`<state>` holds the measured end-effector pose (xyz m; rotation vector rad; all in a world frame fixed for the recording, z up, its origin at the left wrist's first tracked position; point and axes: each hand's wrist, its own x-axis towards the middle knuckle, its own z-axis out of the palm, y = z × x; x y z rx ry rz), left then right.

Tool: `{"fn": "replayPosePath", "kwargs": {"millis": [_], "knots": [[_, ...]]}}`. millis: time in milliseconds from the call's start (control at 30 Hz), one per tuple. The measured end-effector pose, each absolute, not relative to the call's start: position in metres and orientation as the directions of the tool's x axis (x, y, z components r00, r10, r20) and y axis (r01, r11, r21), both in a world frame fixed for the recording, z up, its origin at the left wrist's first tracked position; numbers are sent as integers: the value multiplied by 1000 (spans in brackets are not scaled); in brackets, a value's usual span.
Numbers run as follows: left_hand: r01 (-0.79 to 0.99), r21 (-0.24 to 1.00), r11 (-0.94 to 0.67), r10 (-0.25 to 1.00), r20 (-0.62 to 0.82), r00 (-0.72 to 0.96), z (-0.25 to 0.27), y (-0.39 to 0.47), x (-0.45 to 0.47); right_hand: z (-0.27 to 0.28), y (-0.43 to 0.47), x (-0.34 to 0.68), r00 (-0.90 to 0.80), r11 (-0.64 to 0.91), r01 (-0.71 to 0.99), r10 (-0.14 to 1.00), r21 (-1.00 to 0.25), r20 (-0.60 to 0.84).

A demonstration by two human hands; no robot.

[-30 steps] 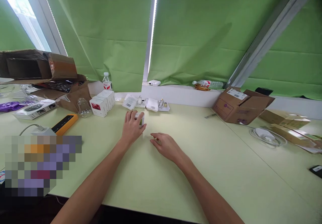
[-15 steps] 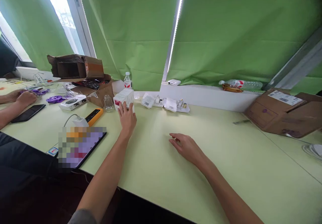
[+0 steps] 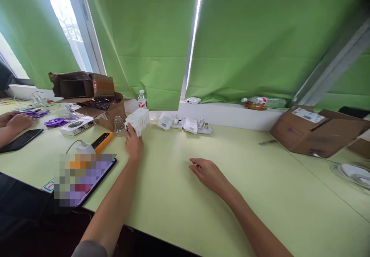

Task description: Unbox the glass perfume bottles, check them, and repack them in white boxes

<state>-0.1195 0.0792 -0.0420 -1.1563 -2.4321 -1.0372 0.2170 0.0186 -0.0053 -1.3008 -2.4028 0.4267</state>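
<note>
My left hand (image 3: 134, 145) is at the near end of a row of small white boxes (image 3: 140, 117), its fingers wrapped over the front box and partly hiding it. Beside the row, on its left, is a clear jar (image 3: 118, 126). My right hand (image 3: 204, 173) hovers over the pale table (image 3: 173, 195) at centre right, loosely curled, thumb and fingers apart, holding nothing. Behind it, against the wall, lie two opened white packs (image 3: 165, 121) (image 3: 190, 125) with barcodes, small glass vials (image 3: 201, 124) beside them.
To the left are an orange power strip (image 3: 103, 141), a tablet (image 3: 98, 182) and opened cardboard boxes (image 3: 105, 114). At far left another person's hands (image 3: 20, 122) hold purple items. A large carton (image 3: 309, 131) stands at right; bottles (image 3: 268, 101) (image 3: 142, 99) rest near the wall.
My left hand has shifted to the near-left end of the white boxes, and the pink label no longer shows. The right hand keeps nearly the same pose. The view has turned slightly.
</note>
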Motion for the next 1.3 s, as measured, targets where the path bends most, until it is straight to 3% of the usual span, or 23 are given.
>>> {"fn": "replayPosePath", "kwargs": {"millis": [400,500,633,800,867,967,1133,1300], "knots": [[711,574,406,525,490,-696,-54,93,-136,-4,15,212,-511,541,747,839,-387,187],[729,623,284,433,595,-677,-48,89,-130,-9,19,213,-501,541,748,840,-383,208],[875,484,24,460,772,-439,-32,82,-109,-22,32,217,-443,518,775,854,-362,272],[902,351,-250,510,840,-185,-22,79,-77,-42,56,222,-312,403,871,896,-282,317],[882,326,-341,546,832,-96,-23,79,-69,-47,66,220,-249,339,911,907,-237,340],[836,384,-392,628,776,-62,-27,80,-67,-49,83,216,-250,328,923,908,-201,336],[787,523,-327,793,605,-72,-31,79,-70,-40,119,209,-212,286,937,922,-199,324],[757,575,-310,842,536,-63,-33,85,-67,-33,152,207,-160,232,950,937,-209,312]]}}
